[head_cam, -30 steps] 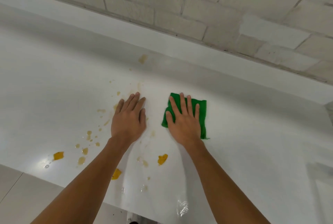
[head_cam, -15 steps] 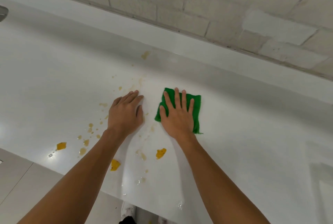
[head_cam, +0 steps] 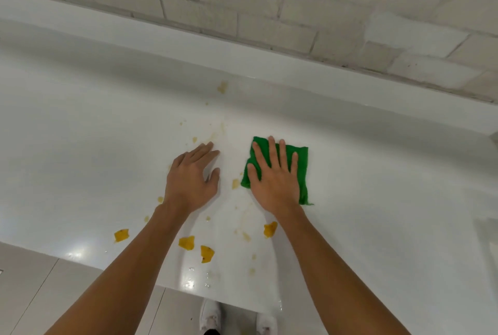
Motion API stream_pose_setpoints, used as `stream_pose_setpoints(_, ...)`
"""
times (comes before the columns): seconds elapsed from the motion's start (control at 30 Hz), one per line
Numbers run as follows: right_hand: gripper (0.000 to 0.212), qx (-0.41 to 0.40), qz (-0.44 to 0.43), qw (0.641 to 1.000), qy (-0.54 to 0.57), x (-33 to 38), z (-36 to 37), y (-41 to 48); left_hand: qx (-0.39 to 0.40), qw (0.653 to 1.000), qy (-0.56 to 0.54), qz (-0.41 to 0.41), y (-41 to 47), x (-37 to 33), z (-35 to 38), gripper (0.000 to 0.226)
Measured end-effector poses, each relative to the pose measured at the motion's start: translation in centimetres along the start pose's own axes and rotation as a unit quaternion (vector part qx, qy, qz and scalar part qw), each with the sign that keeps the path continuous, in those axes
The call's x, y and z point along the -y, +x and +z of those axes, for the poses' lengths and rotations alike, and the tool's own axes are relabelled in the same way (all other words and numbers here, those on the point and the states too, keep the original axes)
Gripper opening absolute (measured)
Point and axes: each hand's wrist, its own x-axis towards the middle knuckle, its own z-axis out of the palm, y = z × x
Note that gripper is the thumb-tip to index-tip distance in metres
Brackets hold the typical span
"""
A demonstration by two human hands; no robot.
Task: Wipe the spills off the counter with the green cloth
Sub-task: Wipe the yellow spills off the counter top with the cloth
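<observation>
Right hand: palm down, fingers straight and spread, pressing flat on the green cloth. Nothing is pinched or gripped. The cloth lies folded on the white counter, showing past the fingertips and along the outer edge of the hand.

Left hand: palm down on the bare counter just beside the right hand, fingers extended and close together, thumb apart. It holds nothing and is clear of the cloth.

Spills: a small yellow smear sits between the two hands, just beside the cloth's near corner. A thicker yellow patch lies beside the right wrist. Three further yellow patches lie around the left forearm, towards the counter's front edge. Pale drops are scattered beyond the left fingertips, with one stain further back towards the pale brick wall.

White shoes show below the counter edge.
</observation>
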Motion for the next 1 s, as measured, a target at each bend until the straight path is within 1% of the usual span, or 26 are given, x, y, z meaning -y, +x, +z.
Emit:
stream_pose_setpoints(0.07, 0.064, -0.002, -0.067, 0.998, -0.001, 1.0, 0.3, -1.0, 0.003, 1.000, -0.013, 0.000, -0.2, 0.4, 0.1, 0.056)
stream_pose_setpoints(0.13, 0.061, -0.003, -0.135, 0.991, -0.007, -0.3, 0.3, -2.3, 0.005, 1.000, -0.025, 0.000, -0.3, 0.8, 0.3, 0.055)
stream_pose_setpoints(0.17, 0.061, 0.002, -0.150, 0.989, -0.013, -1.3, 0.2, -2.6, 0.006, 1.000, -0.029, -0.001, -0.4, 1.0, 0.3, 0.055)
stream_pose_setpoints(0.2, 0.061, 0.007, -0.143, 0.989, -0.018, -2.6, -0.1, -2.8, 0.008, 0.999, -0.032, -0.002, -0.4, 1.1, 0.4, 0.054)
stream_pose_setpoints(0.27, 0.063, 0.005, -0.081, 0.996, -0.026, -4.0, -0.6, -2.2, 0.011, 0.999, -0.034, -0.003, -0.6, 1.3, 0.5, 0.054)
stream_pose_setpoints(0.33, 0.066, 0.003, 0.001, 1.000, -0.023, -3.3, -0.7, -0.7, 0.009, 0.999, -0.039, -0.004, -0.6, 1.3, 0.6, 0.053)
stream_pose_setpoints(0.4, 0.067, 0.008, 0.043, 0.999, -0.011, -1.0, -0.5, 0.9, 0.007, 0.999, -0.044, -0.004, -0.6, 1.3, 0.6, 0.053)
stream_pose_setpoints(0.47, 0.067, 0.012, 0.025, 1.000, -0.002, 1.4, -0.3, 1.3, 0.005, 0.999, -0.045, -0.004, -0.5, 1.3, 0.6, 0.053)
stream_pose_setpoints(0.53, 0.065, 0.014, -0.036, 0.999, -0.002, 2.3, 0.1, 0.1, 0.002, 0.999, -0.045, -0.002, -0.7, 1.3, 0.7, 0.053)
stream_pose_setpoints(0.6, 0.064, 0.008, -0.101, 0.995, -0.011, 1.2, 0.2, -1.9, -0.002, 0.999, -0.044, 0.000, -0.8, 1.3, 0.8, 0.053)
stream_pose_setpoints(0.63, 0.063, 0.003, -0.118, 0.993, -0.014, 0.1, 0.1, -2.7, -0.003, 0.999, -0.042, 0.000, -0.9, 1.3, 0.8, 0.053)
stream_pose_setpoints(0.67, 0.062, -0.001, -0.116, 0.993, -0.016, -1.3, -0.1, -3.1, -0.002, 0.999, -0.040, 0.000, -0.9, 1.2, 0.8, 0.053)
stream_pose_setpoints(0.7, 0.062, -0.006, -0.096, 0.995, -0.020, -2.5, -0.4, -3.1, -0.001, 0.999, -0.037, 0.000, -0.9, 1.2, 0.8, 0.054)
stream_pose_setpoints(0.77, 0.064, -0.010, -0.025, 0.999, -0.028, -3.5, -0.8, -2.0, 0.000, 0.999, -0.034, -0.002, -0.9, 1.2, 0.7, 0.054)
stream_pose_setpoints(0.83, 0.066, 0.001, 0.037, 0.999, -0.025, -2.5, -0.7, 0.0, 0.000, 0.999, -0.032, -0.001, -0.9, 1.1, 0.7, 0.054)
stream_pose_setpoints(0.87, 0.065, 0.008, 0.053, 0.998, -0.019, -1.4, -0.6, 0.9, 0.000, 0.999, -0.032, 0.000, -0.9, 1.1, 0.7, 0.054)
stream_pose_setpoints(0.93, 0.064, 0.015, 0.043, 0.999, -0.009, 1.1, -0.4, 1.6, -0.003, 1.000, -0.031, 0.000, -0.8, 1.1, 0.7, 0.053)
stream_pose_setpoints(1.0, 0.064, 0.015, -0.017, 1.000, -0.006, 2.5, 0.0, 0.5, -0.008, 1.000, -0.028, 0.002, -0.9, 1.0, 0.7, 0.053)
